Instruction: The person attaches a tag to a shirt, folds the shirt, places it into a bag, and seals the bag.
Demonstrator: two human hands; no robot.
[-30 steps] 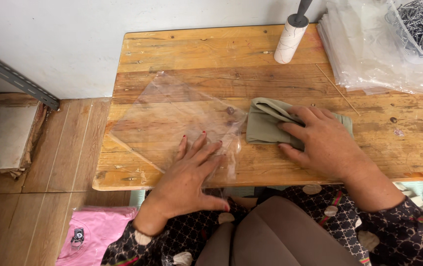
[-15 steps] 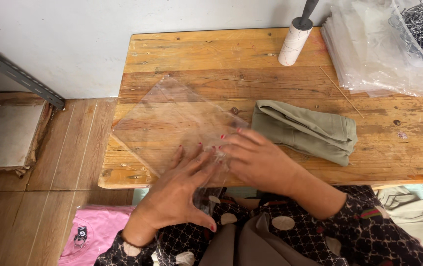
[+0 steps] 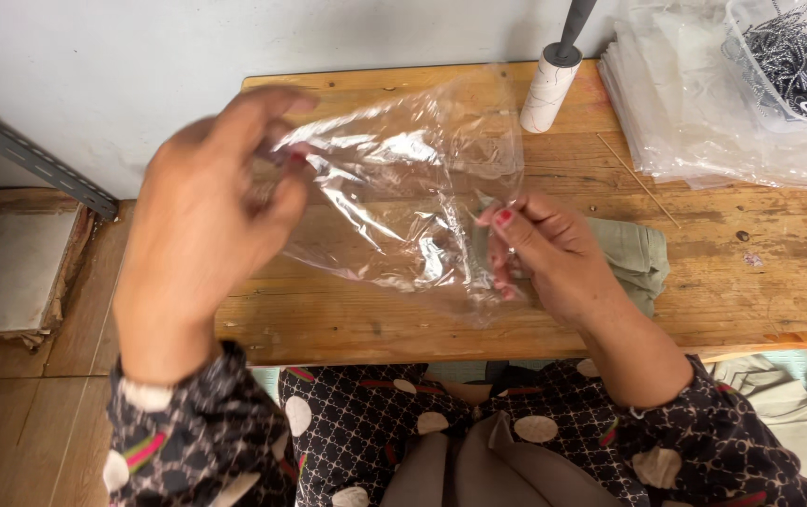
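I hold a clear plastic bag [image 3: 403,202] up above the wooden counter [image 3: 751,272], stretched between both hands. My left hand [image 3: 201,221] is raised and blurred, its fingers pinched closed on the bag's upper left edge. My right hand [image 3: 544,253] grips the bag's lower right edge between thumb and fingers. Just behind my right hand, a folded olive-green cloth [image 3: 634,258] lies on the counter. A lint roller [image 3: 554,80] stands near the wall, beside a stack of clear bags [image 3: 704,122].
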